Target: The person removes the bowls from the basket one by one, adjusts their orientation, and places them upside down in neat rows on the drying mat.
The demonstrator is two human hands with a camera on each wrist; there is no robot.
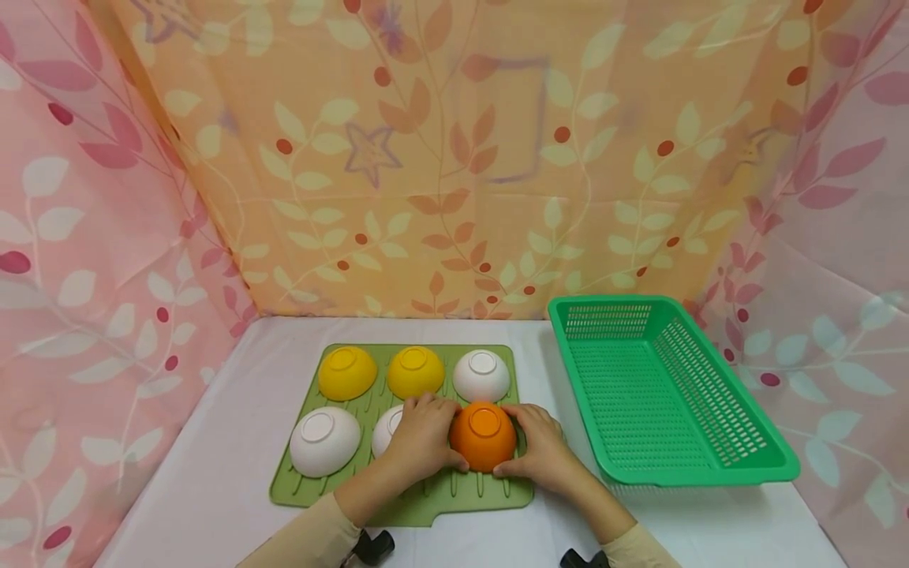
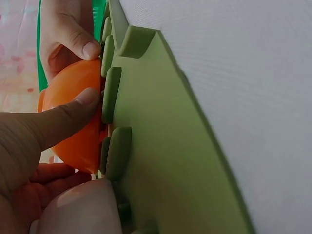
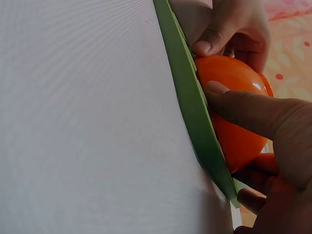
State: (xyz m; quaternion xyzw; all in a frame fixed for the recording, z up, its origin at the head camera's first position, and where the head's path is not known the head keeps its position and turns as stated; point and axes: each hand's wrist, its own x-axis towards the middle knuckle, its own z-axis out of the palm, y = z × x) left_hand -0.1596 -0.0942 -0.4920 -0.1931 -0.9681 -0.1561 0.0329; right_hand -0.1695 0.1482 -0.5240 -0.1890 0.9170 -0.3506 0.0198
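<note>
An orange bowl sits upside down at the front right of a green drying mat. My left hand holds its left side, thumb at the rim near me and fingers round the back. From the right, my right hand grips the same bowl in a like way. Both thumbs lie along the orange bowl close to its rim in the left wrist view. The right wrist view has the orange bowl between the two hands, rim down at the mat. Behind my left hand, a white bowl is partly hidden.
Two yellow bowls and a white bowl stand upside down along the mat's back row. Another white bowl is at the front left. A green plastic basket stands to the right of the mat on the white-covered table.
</note>
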